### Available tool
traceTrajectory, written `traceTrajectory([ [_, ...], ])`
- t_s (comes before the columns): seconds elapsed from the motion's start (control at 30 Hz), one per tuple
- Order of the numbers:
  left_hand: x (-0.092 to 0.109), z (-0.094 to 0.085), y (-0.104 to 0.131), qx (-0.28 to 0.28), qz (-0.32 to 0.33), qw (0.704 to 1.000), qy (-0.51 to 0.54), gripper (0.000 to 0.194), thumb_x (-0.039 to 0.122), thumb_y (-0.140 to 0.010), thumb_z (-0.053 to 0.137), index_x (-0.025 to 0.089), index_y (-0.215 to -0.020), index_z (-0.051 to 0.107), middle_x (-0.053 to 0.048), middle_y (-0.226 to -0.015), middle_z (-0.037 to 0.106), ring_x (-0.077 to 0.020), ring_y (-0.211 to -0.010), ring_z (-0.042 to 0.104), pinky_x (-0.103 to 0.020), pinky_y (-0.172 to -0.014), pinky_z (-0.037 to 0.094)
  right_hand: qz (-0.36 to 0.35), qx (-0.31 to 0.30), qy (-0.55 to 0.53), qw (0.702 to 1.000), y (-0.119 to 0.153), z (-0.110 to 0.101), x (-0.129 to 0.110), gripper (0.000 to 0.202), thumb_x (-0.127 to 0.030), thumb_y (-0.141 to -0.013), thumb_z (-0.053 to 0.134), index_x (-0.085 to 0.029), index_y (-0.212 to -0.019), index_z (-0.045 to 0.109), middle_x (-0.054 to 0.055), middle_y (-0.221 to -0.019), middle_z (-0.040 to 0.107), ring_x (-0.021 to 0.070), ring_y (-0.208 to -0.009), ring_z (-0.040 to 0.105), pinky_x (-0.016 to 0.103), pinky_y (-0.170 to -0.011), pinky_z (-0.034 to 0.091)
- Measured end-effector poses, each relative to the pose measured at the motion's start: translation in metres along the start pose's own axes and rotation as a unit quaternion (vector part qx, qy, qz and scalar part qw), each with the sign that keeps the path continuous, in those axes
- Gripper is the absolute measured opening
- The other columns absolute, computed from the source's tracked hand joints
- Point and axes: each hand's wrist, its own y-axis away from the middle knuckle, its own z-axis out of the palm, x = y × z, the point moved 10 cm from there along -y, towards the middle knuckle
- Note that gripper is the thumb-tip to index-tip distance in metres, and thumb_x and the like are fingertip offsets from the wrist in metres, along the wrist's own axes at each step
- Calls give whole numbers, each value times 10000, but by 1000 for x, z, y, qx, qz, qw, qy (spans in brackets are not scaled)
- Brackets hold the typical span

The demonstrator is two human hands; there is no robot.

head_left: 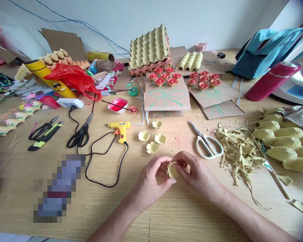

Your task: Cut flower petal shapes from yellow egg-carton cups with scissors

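A pale yellow egg-carton cup (pixel 172 170), cut into a small round flower shape, is held between both hands above the wooden table. My left hand (pixel 155 179) curls around its left side, the thumb below it. My right hand (pixel 192 171) pinches the cup's right rim with thumb and fingers. Just beyond the hands, several similar yellow cup flowers (pixel 152 147) sit on the table. White-handled scissors (pixel 209 145) lie to the right of them, and a yellow glue gun (pixel 120 129) with a black cord lies to the left.
Carton scraps (pixel 238 148) and egg-carton pieces (pixel 282 137) lie at right. Red paper flowers (pixel 159 81) stand on cardboard (pixel 166 106) at the back, near a bowl of red paint (pixel 117 105). Black scissors (pixel 80 134), a utility knife (pixel 45 136) and a blurred-out object (pixel 60 188) lie left.
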Motion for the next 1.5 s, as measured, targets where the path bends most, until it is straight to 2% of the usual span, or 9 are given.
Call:
traceTrajectory([
  [0.1,7,-11,-1,31,37,998,-48,435,147,-837,726,241,-1230,565,-54,-1160,657,-164,-924,686,-284,-787,593,0,15,4,1000,-1,-6,2,82,-178,-946,548,-211,-881,586,-10,-768,614,137,-669,558,255,-624,450],
  [0.2,11,-49,1,144,65,972,-172,261,162,-908,633,235,-1156,599,-48,-1055,667,-167,-874,670,-302,-750,563,-3,28,24,999,-3,-12,4,95,-218,-960,543,-214,-876,589,-4,-776,621,142,-667,563,261,-627,454],
  [0.33,-1,-114,7,269,3,886,-377,327,217,-908,634,195,-1231,590,-124,-1152,645,-273,-1020,648,-445,-900,554,0,32,49,998,-5,-18,8,113,-250,-968,536,-218,-876,593,6,-794,638,147,-662,565,264,-620,461],
  [0.47,-15,-146,2,248,-30,821,-513,483,247,-911,615,116,-1367,523,-208,-1326,591,-370,-1231,576,-529,-1036,497,-2,29,54,998,-5,-17,11,120,-267,-972,533,-222,-880,594,9,-802,640,149,-661,562,267,-617,463],
  [0.67,-27,-142,-12,169,-42,802,-571,345,201,-957,510,144,-1289,588,-167,-1301,653,-338,-1181,629,-481,-995,528,1,23,52,998,-3,-17,15,133,-283,-979,528,-227,-875,590,14,-786,642,154,-639,560,278,-589,465],
  [0.87,-28,-137,-17,156,-46,788,-594,339,177,-947,500,172,-1274,588,-152,-1228,668,-325,-1108,648,-461,-940,539,15,19,46,999,-5,-17,19,140,-299,-984,526,-229,-881,590,15,-777,643,150,-609,547,283,-558,458],
  [1.1,-28,-138,-26,128,-72,774,-615,281,184,-963,465,112,-1184,622,-166,-1100,655,-326,-1011,651,-446,-877,551,8,14,43,999,-7,-15,17,150,-306,-988,521,-229,-877,587,10,-779,631,152,-638,567,277,-579,464],
  [1.23,-26,-139,-26,135,-68,767,-624,252,222,-975,476,139,-1163,623,-149,-1070,650,-315,-999,651,-432,-866,549,12,17,39,999,-7,-16,18,170,-332,-989,524,-223,-873,584,13,-761,638,152,-622,571,271,-556,461],
  [1.5,-34,-142,-23,188,-54,798,-570,197,199,-958,519,147,-1137,580,-146,-1075,630,-297,-990,645,-415,-842,545,11,26,55,998,-7,-18,16,200,-363,-989,528,-224,-862,596,14,-728,639,153,-591,551,274,-523,443],
])
